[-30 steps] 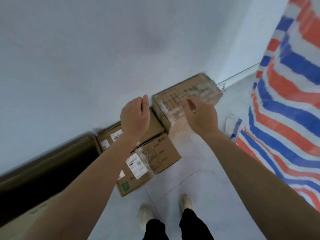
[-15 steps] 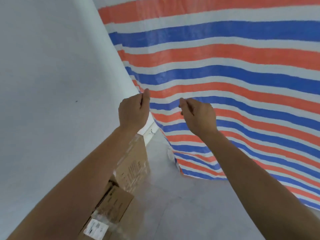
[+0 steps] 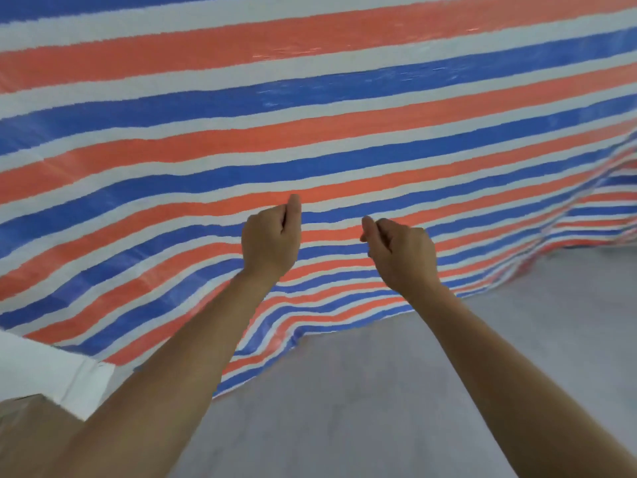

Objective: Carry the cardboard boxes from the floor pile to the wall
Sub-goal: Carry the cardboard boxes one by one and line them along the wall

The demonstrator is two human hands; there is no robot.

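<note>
Head view: a woven plastic tarp (image 3: 310, 132), striped orange, blue and white, fills the far side and wrinkles onto the smooth grey floor (image 3: 379, 408). The left hand (image 3: 270, 241) and right hand (image 3: 401, 251) are raised, with fingers curled and empty. A cardboard box (image 3: 17, 419) corner shows near left, below the white wall (image 3: 51, 370).

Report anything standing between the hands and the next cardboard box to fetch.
Cannot be judged: the floor pile is out of view. The left hand and right hand hold nothing, facing a red, white and blue striped tarp. The visible grey floor ahead shows no obstacle.
</note>
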